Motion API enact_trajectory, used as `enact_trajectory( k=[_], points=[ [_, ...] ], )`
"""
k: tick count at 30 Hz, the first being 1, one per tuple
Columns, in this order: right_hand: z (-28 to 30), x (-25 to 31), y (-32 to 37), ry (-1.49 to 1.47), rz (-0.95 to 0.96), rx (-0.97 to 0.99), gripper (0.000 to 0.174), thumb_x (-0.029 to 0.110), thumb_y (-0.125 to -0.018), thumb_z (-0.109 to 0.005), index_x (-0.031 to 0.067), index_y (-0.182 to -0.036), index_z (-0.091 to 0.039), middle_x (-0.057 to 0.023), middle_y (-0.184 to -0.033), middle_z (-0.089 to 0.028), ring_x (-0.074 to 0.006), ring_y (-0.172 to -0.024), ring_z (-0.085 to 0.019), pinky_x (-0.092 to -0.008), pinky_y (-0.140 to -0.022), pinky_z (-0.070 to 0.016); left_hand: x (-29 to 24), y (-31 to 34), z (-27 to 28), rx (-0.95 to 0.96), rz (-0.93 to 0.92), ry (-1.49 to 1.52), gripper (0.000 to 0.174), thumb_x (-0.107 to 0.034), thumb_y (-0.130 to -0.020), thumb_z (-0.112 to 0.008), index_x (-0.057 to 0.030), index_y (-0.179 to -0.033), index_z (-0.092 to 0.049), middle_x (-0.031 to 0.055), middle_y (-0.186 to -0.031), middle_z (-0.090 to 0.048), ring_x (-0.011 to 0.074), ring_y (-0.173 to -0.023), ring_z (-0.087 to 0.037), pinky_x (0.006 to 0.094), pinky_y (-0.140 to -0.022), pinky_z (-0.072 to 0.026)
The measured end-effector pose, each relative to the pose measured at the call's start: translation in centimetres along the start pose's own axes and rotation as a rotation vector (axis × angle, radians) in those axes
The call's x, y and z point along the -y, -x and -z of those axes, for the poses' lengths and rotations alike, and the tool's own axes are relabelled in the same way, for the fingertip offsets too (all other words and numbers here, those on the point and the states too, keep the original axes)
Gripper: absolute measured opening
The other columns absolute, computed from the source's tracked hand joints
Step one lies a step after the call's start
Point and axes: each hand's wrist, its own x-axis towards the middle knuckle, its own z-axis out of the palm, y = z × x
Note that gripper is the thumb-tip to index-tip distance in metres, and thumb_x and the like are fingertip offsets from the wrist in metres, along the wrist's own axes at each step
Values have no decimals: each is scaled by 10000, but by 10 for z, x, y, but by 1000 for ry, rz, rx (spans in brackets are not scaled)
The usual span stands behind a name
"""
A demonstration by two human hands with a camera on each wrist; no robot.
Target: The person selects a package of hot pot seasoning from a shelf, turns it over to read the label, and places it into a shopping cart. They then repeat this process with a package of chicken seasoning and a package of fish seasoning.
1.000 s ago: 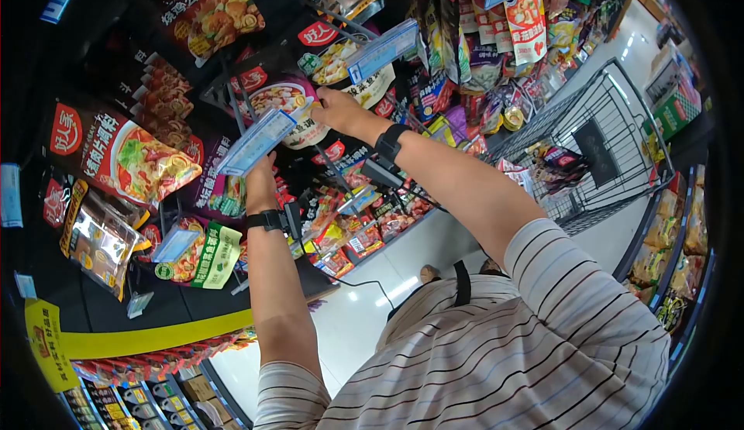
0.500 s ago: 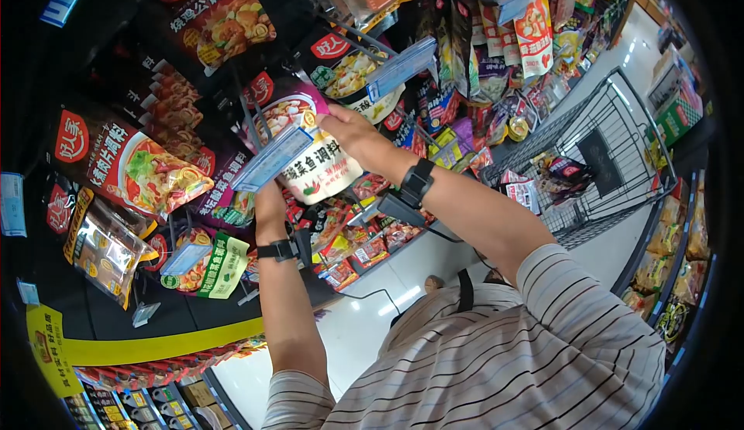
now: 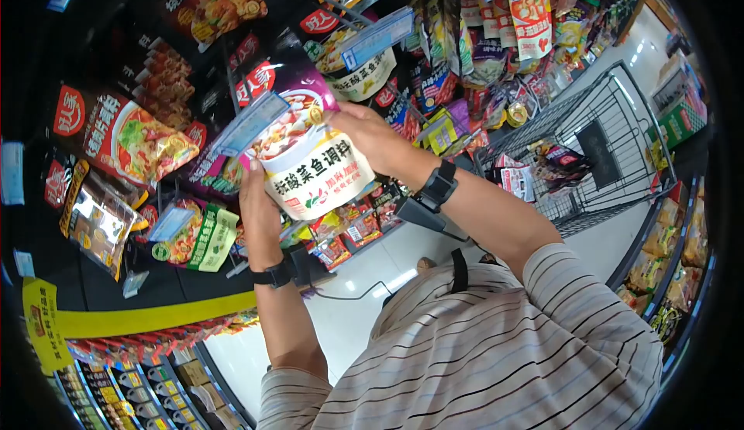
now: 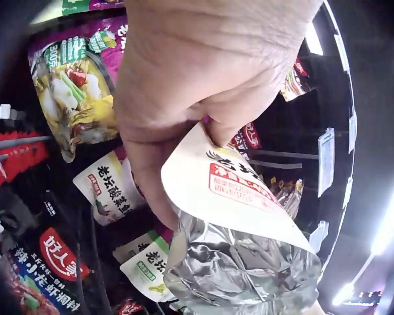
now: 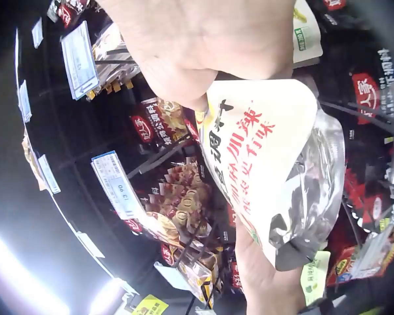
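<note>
Both hands hold a seasoning pouch [image 3: 314, 174] with a purple top, a bowl of food pictured on it and a cream lower panel with Chinese print. My left hand [image 3: 260, 211] grips its lower left side, thumb on the front and fingers behind. On the opposite edge, my right hand [image 3: 370, 142] pinches the pouch near the purple corner. The pouch's folded silver base [image 4: 243, 262] faces the left wrist camera. A price tag [image 3: 254, 124] overlaps the pouch's upper left in the head view.
Similar pouches [image 3: 143, 143] hang on hooks all around, with price tags [image 3: 377, 39] sticking out before them. A wire shopping cart [image 3: 620, 128] stands at the right with a few packets [image 3: 515, 178] inside. Yellow edging [image 3: 155, 321] runs along the shelf at the left.
The pouch has come out from behind the price tag, down and toward my body, showing more of its front. Both hands moved with it; the left thumb now shows on its front.
</note>
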Motion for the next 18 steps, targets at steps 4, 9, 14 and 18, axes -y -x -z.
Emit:
enact_trajectory(
  k=[4, 9, 14, 18],
  points=[
    [3, 7, 19, 24, -12, 51, 325, 217, -991, -559, -7, -1226, -577, -82, -1078, -686, -118, -936, -668, -272, -803, -539, 4, 18, -8, -47, -15, 5, 396, -278, -1045, -494, 20, -1306, -490, 132, -1263, -603, 200, -1122, -616, 336, -936, -509],
    [-1, 16, 44, 33, -22, 47, 352, 228, -999, -547, -13, -1255, -569, -83, -1115, -686, -117, -965, -665, -274, -830, -532, 1, 41, -19, -48, -36, -33, 477, -307, -1048, -477, 25, -1389, -452, 133, -1329, -578, 200, -1194, -575, 326, -995, -454],
    [0, 15, 60, -12, -39, 72, 354, 230, -993, -550, -6, -1256, -572, -80, -1113, -688, -114, -967, -668, -269, -833, -531, 2, 59, -22, -70, -39, 15, 447, -292, -1042, -500, 18, -1362, -460, 142, -1349, -562, 223, -1232, -555, 356, -1033, -440],
    [3, 15, 69, -44, -52, 90, 339, 233, -987, -553, 7, -1238, -581, -71, -1100, -692, -113, -952, -675, -264, -828, -534, 3, 69, -23, -68, -41, 1, 454, -301, -1045, -495, 20, -1364, -457, 138, -1347, -563, 216, -1214, -567, 349, -1014, -453]
  ],
)
